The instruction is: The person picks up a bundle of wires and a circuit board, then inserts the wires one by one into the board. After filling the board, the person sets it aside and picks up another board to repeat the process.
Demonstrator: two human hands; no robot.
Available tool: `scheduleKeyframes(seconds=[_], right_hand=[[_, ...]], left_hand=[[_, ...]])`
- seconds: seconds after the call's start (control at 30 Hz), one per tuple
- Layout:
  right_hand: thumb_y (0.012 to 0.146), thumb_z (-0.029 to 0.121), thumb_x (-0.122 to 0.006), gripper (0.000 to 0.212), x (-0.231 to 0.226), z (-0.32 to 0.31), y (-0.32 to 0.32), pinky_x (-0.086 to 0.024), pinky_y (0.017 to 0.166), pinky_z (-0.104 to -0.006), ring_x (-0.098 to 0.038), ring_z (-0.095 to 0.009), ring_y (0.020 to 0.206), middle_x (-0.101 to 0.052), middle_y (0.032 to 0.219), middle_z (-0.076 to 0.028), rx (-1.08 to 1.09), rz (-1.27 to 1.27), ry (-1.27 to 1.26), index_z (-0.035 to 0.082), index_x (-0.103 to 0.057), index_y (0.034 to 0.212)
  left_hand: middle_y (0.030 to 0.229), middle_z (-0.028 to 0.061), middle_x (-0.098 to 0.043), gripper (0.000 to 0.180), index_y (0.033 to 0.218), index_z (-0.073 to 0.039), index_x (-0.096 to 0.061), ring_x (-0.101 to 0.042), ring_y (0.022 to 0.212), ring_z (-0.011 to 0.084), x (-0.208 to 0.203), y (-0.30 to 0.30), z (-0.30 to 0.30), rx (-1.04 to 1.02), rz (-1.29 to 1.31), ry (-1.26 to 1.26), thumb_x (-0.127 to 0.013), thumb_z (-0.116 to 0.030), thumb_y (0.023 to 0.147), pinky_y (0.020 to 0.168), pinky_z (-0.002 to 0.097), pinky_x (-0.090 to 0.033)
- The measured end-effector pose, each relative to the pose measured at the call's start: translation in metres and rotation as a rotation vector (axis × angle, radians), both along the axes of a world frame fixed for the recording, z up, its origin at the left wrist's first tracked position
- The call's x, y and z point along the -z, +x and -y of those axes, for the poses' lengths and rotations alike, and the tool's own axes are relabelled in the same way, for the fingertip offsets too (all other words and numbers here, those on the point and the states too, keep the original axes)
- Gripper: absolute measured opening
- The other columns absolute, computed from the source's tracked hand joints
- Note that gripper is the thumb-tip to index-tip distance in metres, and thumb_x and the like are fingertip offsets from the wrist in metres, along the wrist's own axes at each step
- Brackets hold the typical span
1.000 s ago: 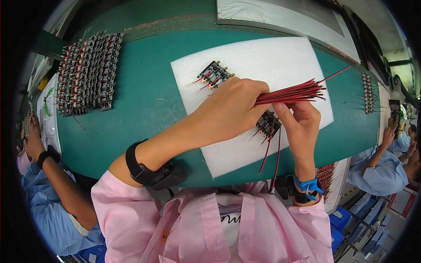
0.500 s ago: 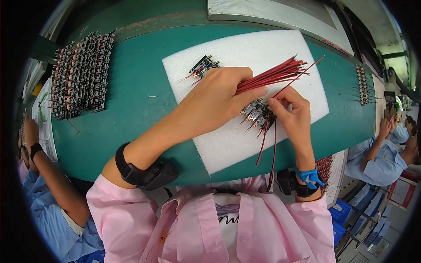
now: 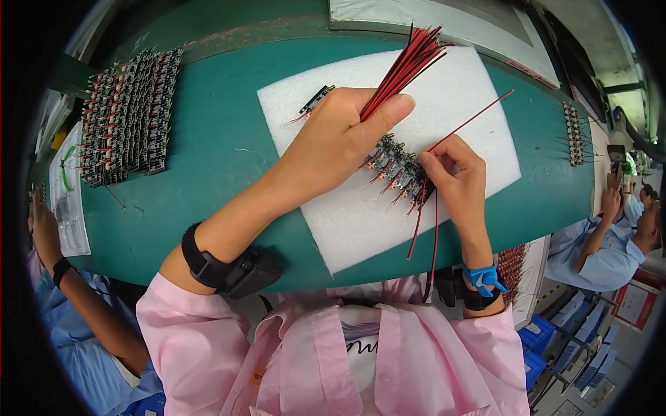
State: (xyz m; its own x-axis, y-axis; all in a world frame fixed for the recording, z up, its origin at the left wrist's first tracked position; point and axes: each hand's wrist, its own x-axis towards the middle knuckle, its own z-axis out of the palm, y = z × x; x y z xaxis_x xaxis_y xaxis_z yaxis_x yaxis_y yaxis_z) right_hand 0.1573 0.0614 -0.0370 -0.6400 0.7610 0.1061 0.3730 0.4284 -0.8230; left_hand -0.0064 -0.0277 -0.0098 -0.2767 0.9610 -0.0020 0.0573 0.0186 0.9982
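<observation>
My left hand [image 3: 343,135] is closed round a bundle of thin red and black wires [image 3: 411,64], whose free ends fan out toward the far edge of the table. My right hand [image 3: 458,166] pinches a single red-and-black wire [image 3: 473,118] that slants up to the right. Below and between the hands lies a strip of small black circuit boards [image 3: 397,168], partly behind my left hand. Red wires [image 3: 417,232] hang from its right end toward me. Everything rests over a white foam sheet [image 3: 361,236].
Stacked circuit-board strips [image 3: 128,118] stand at the left of the green table [image 3: 208,152]. Another strip [image 3: 574,135] lies at the far right. A pale metal frame [image 3: 430,19] runs along the back. Co-workers in blue sit on both sides.
My left hand has shifted left, and the wire bundle has swung from pointing right to pointing away. The single wire now stands apart from it. More of the circuit boards show.
</observation>
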Motion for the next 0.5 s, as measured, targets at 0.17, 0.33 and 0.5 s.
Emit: scheduleKeyframes(seconds=[0.17,0.33,0.5], right_hand=[[0.071,0.004,-0.058,0.009,-0.0007,0.0010,0.0007,-0.031,0.050,-0.0182,-0.040,-0.004,0.054,-0.048,0.062,0.001,-0.014,0.003,0.030,-0.001,-0.052,0.067],[0.066,0.002,-0.059,0.005,-0.0020,0.0013,0.0005,-0.032,0.048,-0.0223,-0.044,-0.010,0.056,-0.048,0.062,-0.004,0.000,-0.012,-0.028,-0.001,-0.054,0.067],[0.066,0.001,-0.058,0.005,-0.0020,0.0008,0.0003,-0.033,0.048,-0.0223,-0.044,-0.010,0.056,-0.048,0.063,-0.004,-0.014,-0.028,-0.024,-0.001,-0.055,0.067]], left_hand=[[0.045,-0.0012,-0.030,0.043,0.055,-0.002,-0.037,-0.029,0.044,0.0061,-0.0001,0.0015,0.0003,-0.050,0.000,0.003,-0.045,-0.033,0.084,0.039,0.0258,-0.025],[0.045,-0.0010,-0.029,0.043,0.055,-0.002,-0.037,-0.029,0.044,0.0060,0.0005,0.0015,0.0000,-0.047,-0.033,0.020,-0.045,-0.033,0.084,0.039,0.0257,-0.025],[0.045,-0.0009,-0.029,0.043,0.055,-0.002,-0.037,-0.029,0.044,0.0061,0.0000,0.0021,0.0000,-0.051,-0.033,0.014,-0.045,-0.033,0.084,0.039,0.0260,-0.025]])
